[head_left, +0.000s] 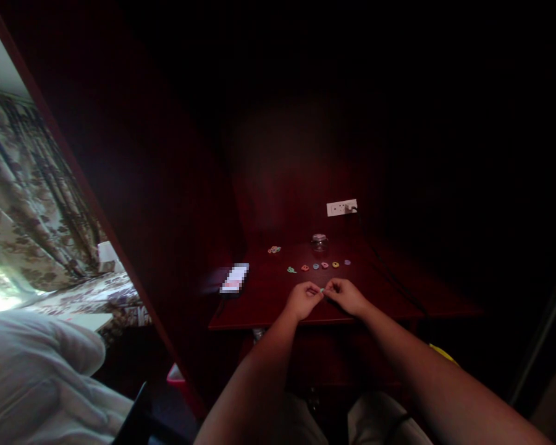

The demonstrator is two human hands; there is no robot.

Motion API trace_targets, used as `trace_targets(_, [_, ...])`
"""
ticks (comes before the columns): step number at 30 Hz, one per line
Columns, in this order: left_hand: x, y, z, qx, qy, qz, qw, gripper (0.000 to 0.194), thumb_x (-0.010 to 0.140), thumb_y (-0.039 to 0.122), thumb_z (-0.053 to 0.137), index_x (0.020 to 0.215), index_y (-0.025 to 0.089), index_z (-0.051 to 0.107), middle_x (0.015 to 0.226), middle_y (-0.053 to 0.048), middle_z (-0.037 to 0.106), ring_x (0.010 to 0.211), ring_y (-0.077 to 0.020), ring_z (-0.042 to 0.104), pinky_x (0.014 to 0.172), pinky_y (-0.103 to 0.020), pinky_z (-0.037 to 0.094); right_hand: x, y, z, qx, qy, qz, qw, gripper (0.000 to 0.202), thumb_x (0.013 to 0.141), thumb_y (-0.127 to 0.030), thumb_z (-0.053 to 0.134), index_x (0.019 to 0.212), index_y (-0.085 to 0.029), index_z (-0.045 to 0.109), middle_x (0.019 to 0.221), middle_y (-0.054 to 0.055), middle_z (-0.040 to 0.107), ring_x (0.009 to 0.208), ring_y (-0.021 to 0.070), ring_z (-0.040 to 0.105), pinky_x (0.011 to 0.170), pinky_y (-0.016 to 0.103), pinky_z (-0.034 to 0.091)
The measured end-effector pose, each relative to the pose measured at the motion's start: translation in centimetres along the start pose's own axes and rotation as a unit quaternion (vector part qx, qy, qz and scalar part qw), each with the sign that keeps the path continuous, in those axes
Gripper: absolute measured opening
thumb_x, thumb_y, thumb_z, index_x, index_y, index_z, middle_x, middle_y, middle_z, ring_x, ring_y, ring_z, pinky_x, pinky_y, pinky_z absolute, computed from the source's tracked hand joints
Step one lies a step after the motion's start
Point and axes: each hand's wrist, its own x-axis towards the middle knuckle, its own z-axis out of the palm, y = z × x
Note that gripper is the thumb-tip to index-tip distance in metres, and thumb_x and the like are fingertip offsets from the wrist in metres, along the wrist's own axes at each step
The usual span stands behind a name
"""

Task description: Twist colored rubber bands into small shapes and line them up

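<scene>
My left hand (pixel 306 299) and my right hand (pixel 346 295) meet fingertip to fingertip over the front of the dark red desk (pixel 254 309). Between them they pinch a tiny pale green piece (pixel 322 290), its shape too small to make out. Behind the hands lies a row of small coloured pieces: a green one (pixel 291 270), an orange-red one (pixel 305 267), a blue one (pixel 315 266), a pink one (pixel 325 265), a yellow one (pixel 335 264) and a purple one (pixel 347 262). A small pile of pieces (pixel 274 250) rests farther back on the left.
A clear lidded jar (pixel 319 242) stands near the back wall. The phone (pixel 235 279) is at the desk's left side. A white socket strip (pixel 341 207) holds a plug, and a dark cable (pixel 401 286) runs along the right. A person's light-clothed part (pixel 41 377) shows at lower left.
</scene>
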Motion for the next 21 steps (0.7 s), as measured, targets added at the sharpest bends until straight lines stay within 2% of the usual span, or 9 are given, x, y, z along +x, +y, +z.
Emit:
trace_targets(10, [0.42,-0.69,0.22,0.001,0.022,-0.006,1.0,0.014,0.066,0.025,0.057,0.068,0.012,0.053,0.058,-0.001,0.056,0.051,-0.0064,0.048,0.049,-0.016,0.036,-0.11,0.05,-0.11,0.054,-0.04,0.01,0.998,0.022,0.064,-0.033,0.055,0.069,-0.011,0.056,0.053,-0.002,0.05,0.047,0.0076,0.041,0.046,0.019,0.031])
trace_targets(21, [0.27,-0.43,0.21,-0.037,-0.017,-0.008,0.999,0.013,0.063,0.017,0.059,0.073,0.01,0.056,0.064,-0.003,0.06,0.057,-0.0083,0.054,0.055,-0.018,0.041,0.06,0.48,0.03,0.051,-0.007,0.015,0.999,0.022,0.063,-0.034,0.056,0.065,-0.013,0.054,0.053,-0.001,0.051,0.048,0.0083,0.042,0.046,0.02,0.033])
